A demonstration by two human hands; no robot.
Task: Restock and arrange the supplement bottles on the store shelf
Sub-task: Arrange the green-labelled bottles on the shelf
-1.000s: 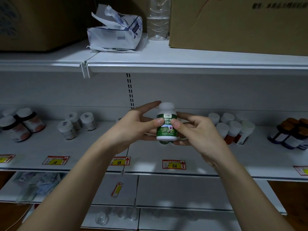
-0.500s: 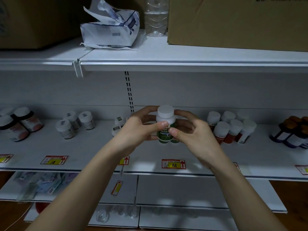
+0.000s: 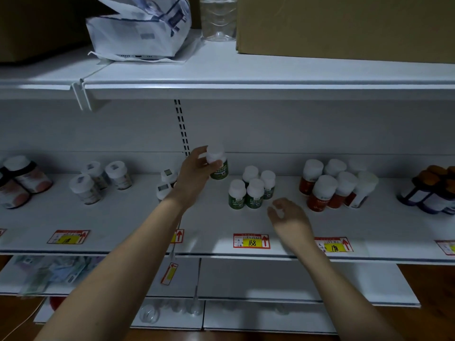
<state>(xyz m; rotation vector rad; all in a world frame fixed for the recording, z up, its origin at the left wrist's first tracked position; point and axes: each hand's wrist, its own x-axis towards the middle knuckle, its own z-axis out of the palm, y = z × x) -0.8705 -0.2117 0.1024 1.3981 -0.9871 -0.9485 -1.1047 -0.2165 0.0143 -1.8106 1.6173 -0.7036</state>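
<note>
My left hand (image 3: 194, 172) grips a green-labelled supplement bottle (image 3: 219, 168) by its white cap, holding it at the back of the middle white shelf (image 3: 209, 232). To its right stands a cluster of several matching green bottles (image 3: 251, 190). My right hand (image 3: 289, 216) hovers just in front and to the right of that cluster, fingers loosely curled, holding nothing.
Red-labelled bottles (image 3: 330, 185) stand right of the green ones and dark purple bottles (image 3: 430, 190) at the far right. Small white bottles (image 3: 101, 179) and brown-labelled ones (image 3: 22, 180) sit to the left. Price tags (image 3: 251, 241) line the shelf edge. A cardboard box (image 3: 344, 25) and a torn package (image 3: 140, 28) rest above.
My right hand let go of the bottle and dropped to the right. My left hand carried the bottle alone toward the back of the shelf, uncovering the green cluster.
</note>
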